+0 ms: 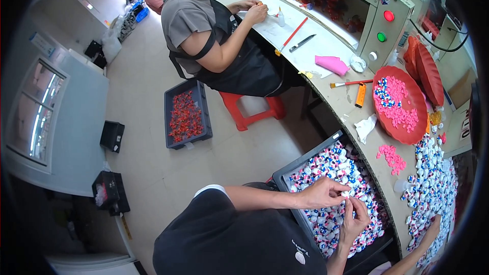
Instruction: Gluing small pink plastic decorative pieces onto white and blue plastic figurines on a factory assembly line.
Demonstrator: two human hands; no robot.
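Over a grey crate (pixel 285 177) heaped with small white, blue and pink figure pieces (pixel 326 224), my two hands meet at one small white piece (pixel 346 194). Thumb and fingertips of my left hand (pixel 322 193) pinch it from the left. From below right, the bent fingers of my right hand (pixel 355 218) close on its lower side. Details of the piece are too small to make out. To the right, on the bench, lies a wide spread of similar white and blue pieces (pixel 433 183), and a co-worker's hand (pixel 432 228) reaches into it.
A red bowl (pixel 418 131) of pink and blue pieces stands on the bench, near loose pink pieces (pixel 392 159), a crumpled tissue (pixel 364 128), an orange cutter (pixel 360 95) and a brush (pixel 351 83). Another worker sits ahead on a red stool (pixel 244 122), beside a floor crate (pixel 208 135) of red pieces.
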